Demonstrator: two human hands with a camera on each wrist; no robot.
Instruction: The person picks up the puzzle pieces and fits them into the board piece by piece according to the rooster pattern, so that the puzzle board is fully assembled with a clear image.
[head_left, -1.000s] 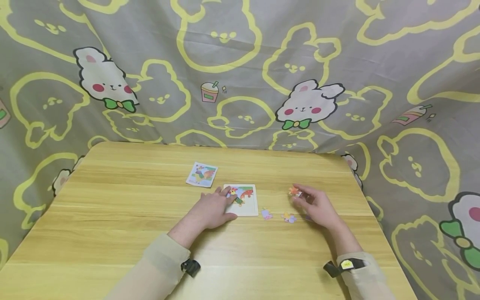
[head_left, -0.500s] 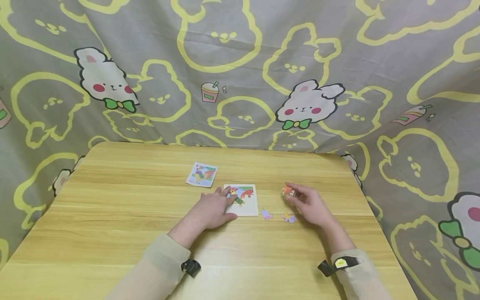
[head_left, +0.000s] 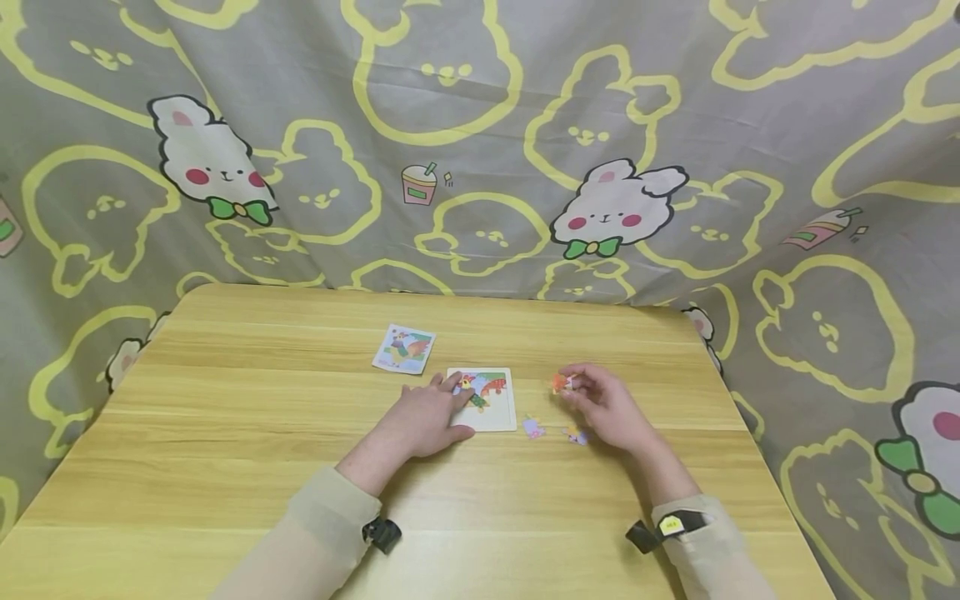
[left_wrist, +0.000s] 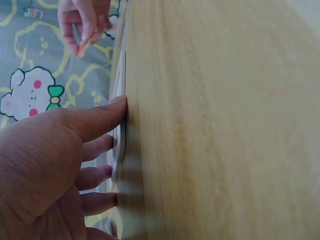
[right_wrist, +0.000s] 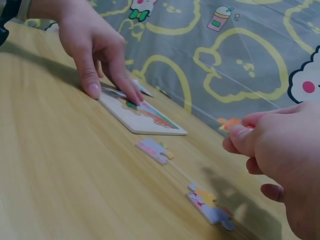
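My right hand [head_left: 613, 410] pinches an orange jigsaw puzzle piece [head_left: 561, 384] between thumb and fingers, above the table to the right of the puzzle tray. In the right wrist view the piece [right_wrist: 229, 123] sticks out past the fingertips. The white square puzzle tray [head_left: 493, 423] holds a partly assembled rooster picture along its top and left. Fairly straight fingers of my left hand [head_left: 423, 421] rest on the tray's left part, covering some of the picture. The left thumb [left_wrist: 102, 120] lies at the tray's near edge.
Two loose puzzle pieces lie right of the tray: a lilac one [head_left: 533, 428] and a yellow-and-lilac one [right_wrist: 207, 206]. A printed rooster picture card [head_left: 405, 350] sits behind the left hand. A patterned curtain [head_left: 480, 150] hangs beyond the wooden table [head_left: 247, 400].
My right hand has moved left toward the tray, carrying the orange puzzle piece. My left hand has stayed on the tray.
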